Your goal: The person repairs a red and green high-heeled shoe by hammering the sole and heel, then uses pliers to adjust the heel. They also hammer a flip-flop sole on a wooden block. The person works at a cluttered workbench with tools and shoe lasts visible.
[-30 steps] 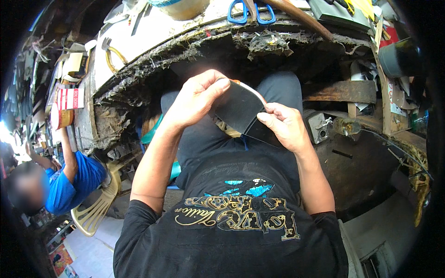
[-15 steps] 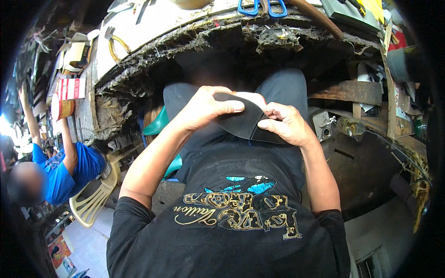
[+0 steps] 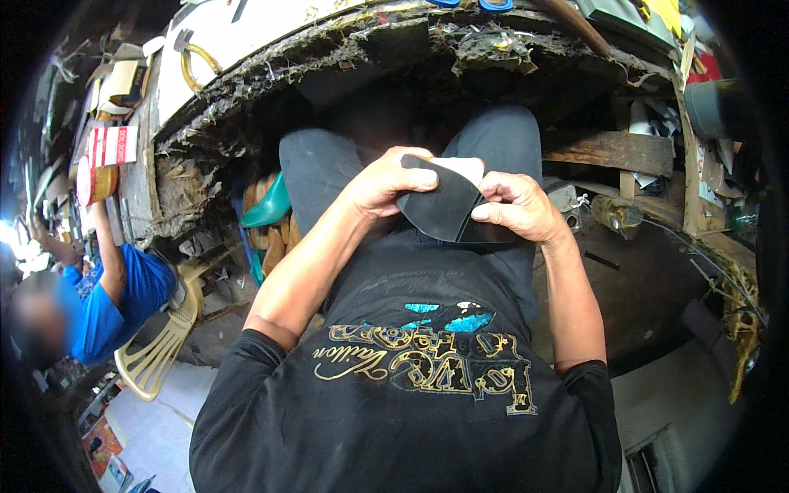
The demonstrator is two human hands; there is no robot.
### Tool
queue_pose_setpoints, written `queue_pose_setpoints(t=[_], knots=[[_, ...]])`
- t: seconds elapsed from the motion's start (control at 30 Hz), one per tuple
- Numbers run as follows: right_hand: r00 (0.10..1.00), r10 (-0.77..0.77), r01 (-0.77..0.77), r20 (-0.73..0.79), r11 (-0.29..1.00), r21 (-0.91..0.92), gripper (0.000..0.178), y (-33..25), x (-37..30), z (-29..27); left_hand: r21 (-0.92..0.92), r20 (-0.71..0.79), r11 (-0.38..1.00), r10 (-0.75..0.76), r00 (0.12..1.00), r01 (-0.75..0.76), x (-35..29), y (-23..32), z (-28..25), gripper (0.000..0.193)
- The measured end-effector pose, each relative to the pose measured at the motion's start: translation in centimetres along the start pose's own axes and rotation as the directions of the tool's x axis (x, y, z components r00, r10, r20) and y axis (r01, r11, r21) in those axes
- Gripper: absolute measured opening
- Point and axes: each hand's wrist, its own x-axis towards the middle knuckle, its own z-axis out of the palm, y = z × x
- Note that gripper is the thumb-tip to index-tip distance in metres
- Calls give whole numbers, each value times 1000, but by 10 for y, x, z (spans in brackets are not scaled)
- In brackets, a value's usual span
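Above my lap, both hands hold a flat black leather-like piece (image 3: 440, 203) with rounded edges and a seam across it; it looks like a shoe upper. My left hand (image 3: 390, 185) grips its left end, the thumb lying flat on top and the fingers beneath. On the other side of the seam, my right hand (image 3: 524, 209) pinches the piece between thumb and curled fingers. Something pale, with an orange-red edge, shows behind the far edge of the piece between my hands; I cannot make out what it is.
Ahead is a ragged-edged workbench (image 3: 271, 41) with yellow-handled pincers (image 3: 197, 66) and blue-handled scissors (image 3: 496, 4). Left of my knees are a green shoe last (image 3: 269, 204) and brown lasts. A person in blue (image 3: 131, 292) sits at the far left near a cream plastic chair (image 3: 160, 349).
My hands and the black piece have shifted slightly right, and the piece is turned a little. The bench sits higher in view. The grip of both hands stays on the piece.
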Motion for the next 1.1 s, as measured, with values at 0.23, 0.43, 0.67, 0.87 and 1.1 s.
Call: queue_pose_setpoints(t=[0.23, 0.43, 0.67, 0.87, 1.1], knots=[[986, 154, -164, -62, 963, -212, 30, -31, 15, 3, 148, -182, 988, 70, 981, -43, -19, 26, 7, 33], [989, 101, -121, -104, 970, -212, 50, -73, -4, 3, 256, -253, 957, 204, 946, -138, -56, 29, 12, 39], [934, 109, -1, -341, 953, 303, 26, -15, -8, 30, -280, -218, 950, 74, 973, -135, -53, -6, 30, 52], [918, 104, -99, -382, 995, 33, 22, 13, -21, 15, 736, -220, 649, -40, 975, 192, -47, -6, 5, 78], [933, 151, -188, -325, 979, -85, 23, 9, -25, 9, 660, 131, 751, -89, 987, -20, 10, 5, 5, 82]])
